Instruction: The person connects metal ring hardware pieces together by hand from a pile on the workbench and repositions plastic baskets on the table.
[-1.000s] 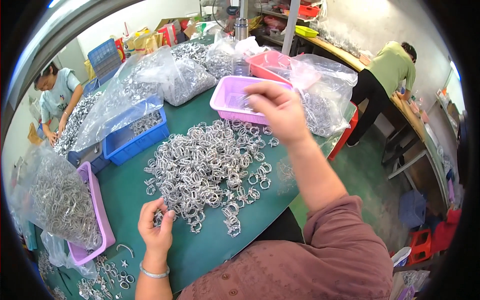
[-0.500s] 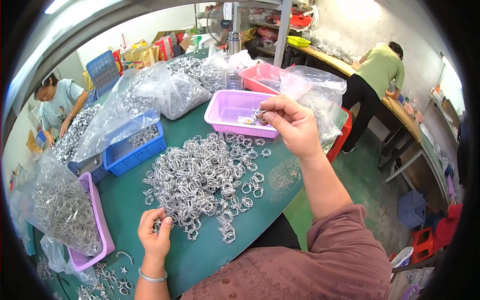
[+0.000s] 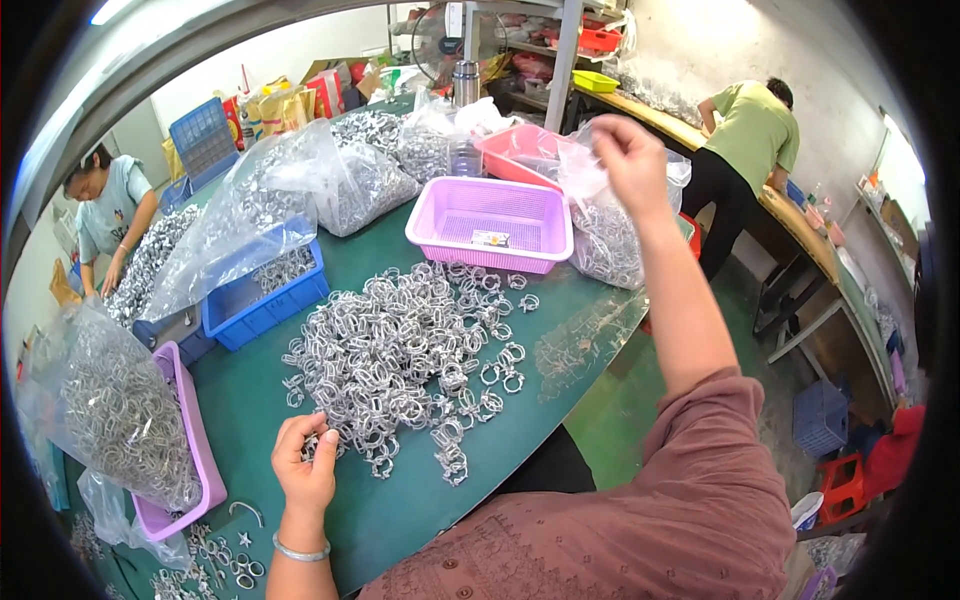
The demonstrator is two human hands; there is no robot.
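Observation:
My left hand is closed on a small silver metal ring at the near left edge of a heap of similar rings. Part of that ring is hidden by the fingers. Raised at the upper right, my right hand is bent downward above a clear plastic bag that contains silver pieces. Its fingertips are smeared against the plastic, and no ring shows at them. Left of that bag stands a purple mesh basket with a small card in it.
A blue bin, a filled bag in a purple tray and loose pieces lie leftward on the green table. A red basket stands behind. One person works at left, another at a far-right bench.
My right hand has moved up and away from over the purple basket to the bag at its right. The ring seen in its fingers no longer shows. My left hand stays almost in place.

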